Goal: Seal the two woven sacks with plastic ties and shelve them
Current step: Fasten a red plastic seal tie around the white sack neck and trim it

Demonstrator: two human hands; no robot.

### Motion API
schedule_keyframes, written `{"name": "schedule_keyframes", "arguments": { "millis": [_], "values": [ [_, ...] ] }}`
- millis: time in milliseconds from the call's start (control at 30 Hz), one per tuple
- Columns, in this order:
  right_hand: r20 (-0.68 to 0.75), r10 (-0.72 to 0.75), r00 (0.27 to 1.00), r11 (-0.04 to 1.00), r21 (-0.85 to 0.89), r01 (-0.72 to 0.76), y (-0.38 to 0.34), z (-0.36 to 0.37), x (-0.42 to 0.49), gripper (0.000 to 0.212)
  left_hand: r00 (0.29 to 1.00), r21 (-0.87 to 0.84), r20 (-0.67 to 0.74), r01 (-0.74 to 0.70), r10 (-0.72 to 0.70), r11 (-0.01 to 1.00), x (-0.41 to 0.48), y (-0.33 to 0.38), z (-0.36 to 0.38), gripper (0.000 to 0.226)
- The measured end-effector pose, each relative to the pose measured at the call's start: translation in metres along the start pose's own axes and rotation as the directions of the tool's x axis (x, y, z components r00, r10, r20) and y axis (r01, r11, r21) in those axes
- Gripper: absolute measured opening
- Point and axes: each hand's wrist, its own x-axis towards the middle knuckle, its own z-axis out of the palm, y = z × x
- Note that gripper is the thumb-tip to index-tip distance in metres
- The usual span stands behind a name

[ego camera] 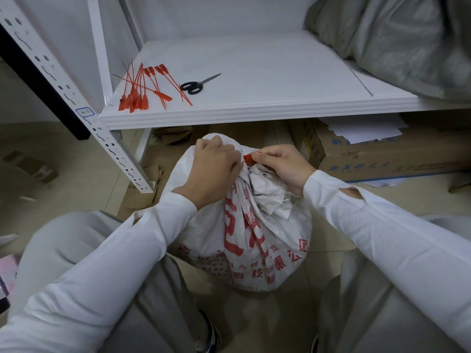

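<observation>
While your left hand (216, 169) clenched the gathered neck of the woven sack (254, 238) on the floor before the shelf (254, 72), your right hand (283, 164) pinched the red tie (251, 157); you likely needed to hold the neck bunched tight and pull the tail fully through.

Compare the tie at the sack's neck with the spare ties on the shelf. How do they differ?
The tie in use sits at the neck of the white sack on the floor; the spare ties lie on the shelf beside the scissors. The right hand pinches the tie in use; the spare ties lie untouched. The tie in use shows only its tag end; the spare ties show full length. Both are red plastic.
</observation>
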Motion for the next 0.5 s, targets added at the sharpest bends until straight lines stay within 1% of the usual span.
{"name": "schedule_keyframes", "arguments": {
  "millis": [133, 233, 367, 500],
  "values": [
    [-0.061, 0.052, 0.997, 0.996, 0.07, -0.048, 0.0022, 0.001, -0.0002, 0.018, 0.999, -0.021, 0.032, 0.015, -0.014, 1.0, 0.0011, 0.0006, -0.0008, 0.029],
    [-0.073, 0.051, 0.996, 0.993, 0.112, -0.042, 0.0031, 0.0042, -0.002, 0.019, 0.998, -0.015, 0.044, 0.035, -0.035, 0.999, 0.0018, 0.0015, -0.0008, 0.03],
    [-0.053, 0.064, 0.997, 0.977, 0.208, -0.052, 0.0039, 0.0053, -0.0047, 0.016, 0.998, -0.032, 0.048, 0.042, -0.04, 0.999, 0.002, 0.002, -0.0014, 0.031],
    [-0.015, 0.053, 0.998, 0.972, 0.231, -0.048, 0.003, 0.0047, -0.0063, 0.016, 1.0, -0.049, 0.024, 0.019, -0.017, 0.999, 0.0007, 0.0009, -0.0023, 0.031]
  ]
}}
